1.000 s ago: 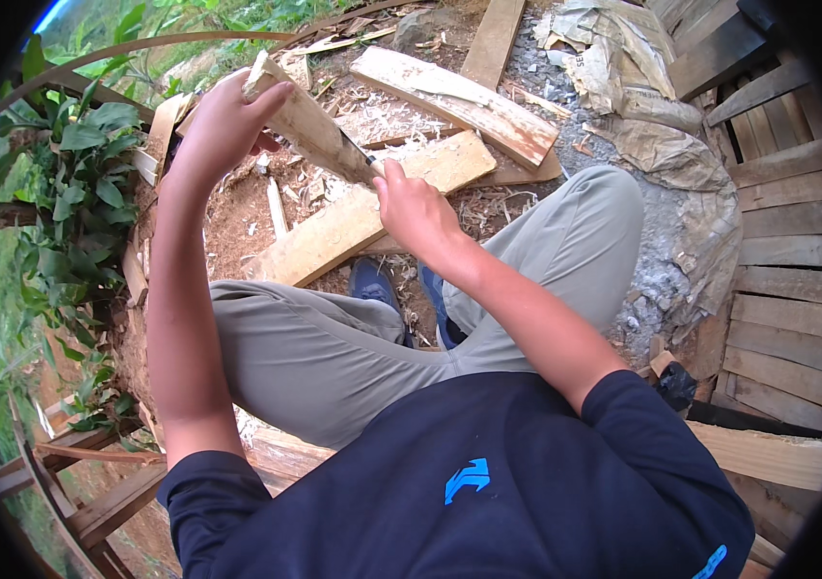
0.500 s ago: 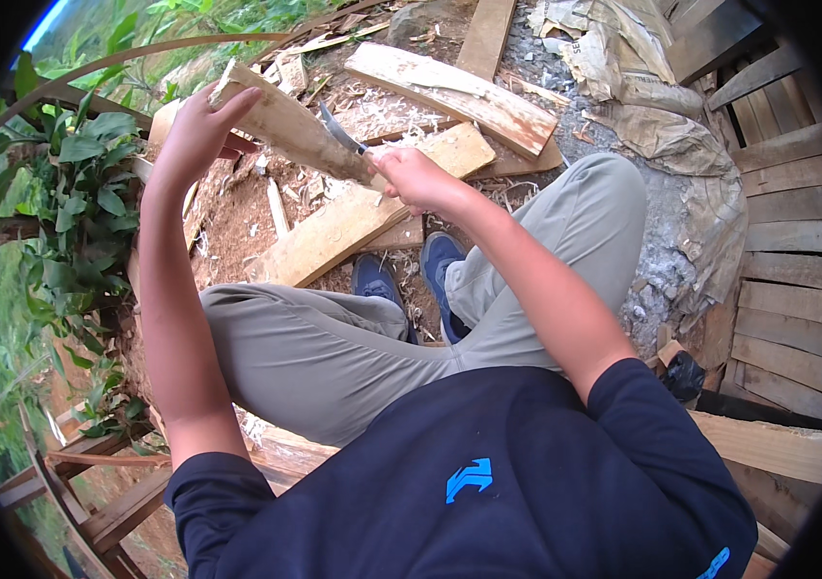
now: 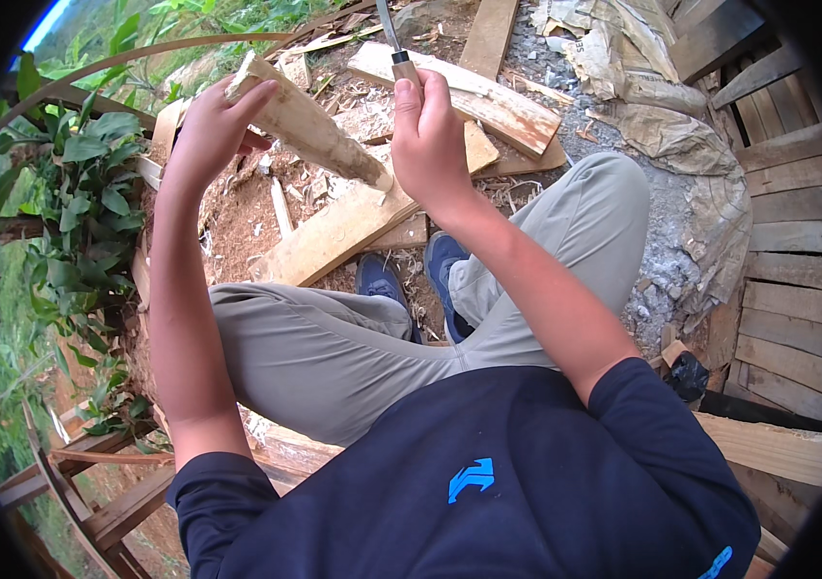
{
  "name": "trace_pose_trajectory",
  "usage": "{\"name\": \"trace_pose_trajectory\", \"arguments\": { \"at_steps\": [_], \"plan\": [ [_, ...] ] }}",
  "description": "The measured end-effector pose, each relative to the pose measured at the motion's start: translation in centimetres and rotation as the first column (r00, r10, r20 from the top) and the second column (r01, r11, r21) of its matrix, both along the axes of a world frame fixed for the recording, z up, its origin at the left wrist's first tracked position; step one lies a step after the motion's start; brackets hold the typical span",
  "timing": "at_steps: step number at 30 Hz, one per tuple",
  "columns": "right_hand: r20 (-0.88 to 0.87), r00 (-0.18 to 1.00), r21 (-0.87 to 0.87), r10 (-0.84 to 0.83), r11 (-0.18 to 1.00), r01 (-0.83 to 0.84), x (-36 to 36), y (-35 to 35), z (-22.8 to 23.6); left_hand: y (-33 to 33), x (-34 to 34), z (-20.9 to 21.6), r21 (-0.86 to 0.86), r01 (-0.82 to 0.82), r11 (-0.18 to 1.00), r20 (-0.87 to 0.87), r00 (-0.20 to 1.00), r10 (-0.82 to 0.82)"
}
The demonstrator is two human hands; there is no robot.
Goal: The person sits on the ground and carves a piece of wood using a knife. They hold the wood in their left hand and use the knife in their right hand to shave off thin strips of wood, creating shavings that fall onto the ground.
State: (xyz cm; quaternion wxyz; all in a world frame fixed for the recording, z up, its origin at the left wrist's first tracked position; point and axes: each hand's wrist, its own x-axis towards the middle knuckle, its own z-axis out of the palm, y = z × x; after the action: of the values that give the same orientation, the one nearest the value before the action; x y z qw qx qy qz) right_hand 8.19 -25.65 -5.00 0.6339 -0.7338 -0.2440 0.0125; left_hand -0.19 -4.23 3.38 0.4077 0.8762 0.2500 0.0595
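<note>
At the upper left, my left hand (image 3: 213, 130) is closed round the top end of a pale, rough-hewn piece of wood (image 3: 314, 128). This piece slants down to the right, and its lower end rests on a flat plank (image 3: 334, 232) on the ground. Raised beside it, my right hand (image 3: 427, 140) is wrapped round the wooden handle of a knife (image 3: 403, 60), thumb along the grip. A dark collar joins handle and blade. The blade points up, apart from the wood, and its tip runs out past the top of the view.
A thick whitish board (image 3: 459, 92) lies beyond my right hand, with another plank (image 3: 490, 37) behind it. Wood shavings litter the soil round my shoes (image 3: 382, 280). Crumpled sacking (image 3: 662, 140) lies at right before a slatted wooden wall (image 3: 797, 236); leafy plants (image 3: 92, 193) stand at left.
My right hand has lifted the knife up and away from the lower part of the wood, turning its blade upward. My left hand and the wood have shifted slightly right.
</note>
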Motion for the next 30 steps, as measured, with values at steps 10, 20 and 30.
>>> {"name": "trace_pose_trajectory", "arguments": {
  "at_steps": [10, 20, 30],
  "plan": [
    [-0.278, 0.95, -0.741, 0.141, 0.598, -0.305, -2.3, -3.1, -13.1, -0.1, -0.2, -0.3, 0.055, -0.066, 0.996, -0.039, 0.997, 0.068],
    [-0.048, 0.992, -0.307, 0.119, 0.943, -0.128, 0.3, -2.0, -2.5, 1.1, -0.3, -0.3, -0.044, -0.043, 0.998, -0.041, 0.998, 0.042],
    [-0.132, 0.951, -0.637, 0.279, 0.712, -0.297, -2.3, 0.3, -5.7, 0.6, 0.2, -0.2, -0.056, -0.024, 0.998, -0.037, 0.999, 0.022]
  ]
}}
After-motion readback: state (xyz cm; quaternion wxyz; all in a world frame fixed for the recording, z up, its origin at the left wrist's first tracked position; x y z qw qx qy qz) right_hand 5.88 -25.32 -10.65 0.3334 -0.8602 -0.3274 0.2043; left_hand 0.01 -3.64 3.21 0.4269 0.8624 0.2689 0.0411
